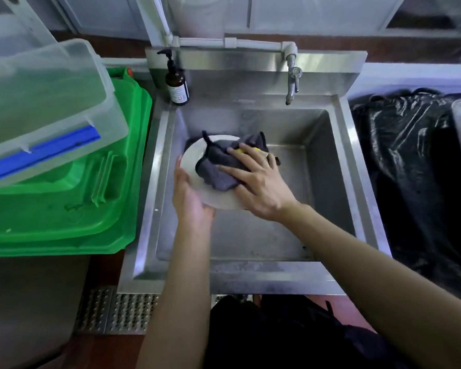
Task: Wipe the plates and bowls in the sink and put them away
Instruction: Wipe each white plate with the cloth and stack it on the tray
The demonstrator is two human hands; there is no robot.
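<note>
A white plate [194, 158] is held tilted over the steel sink [328, 166]. My left hand [189, 195] grips the plate's lower left rim from underneath. My right hand [258, 182] presses a dark grey cloth [218, 166] onto the plate's face with fingers spread. A bit of yellow shows under my right fingertips. The cloth and hand hide the plate's right half.
A brown pump bottle [176, 83] stands on the sink's back left corner, and a tap [292, 81] hangs at the back right. A clear lidded box [43, 102] sits on a green bin lid [112, 209] to the left. A black bag [415, 161] lies to the right.
</note>
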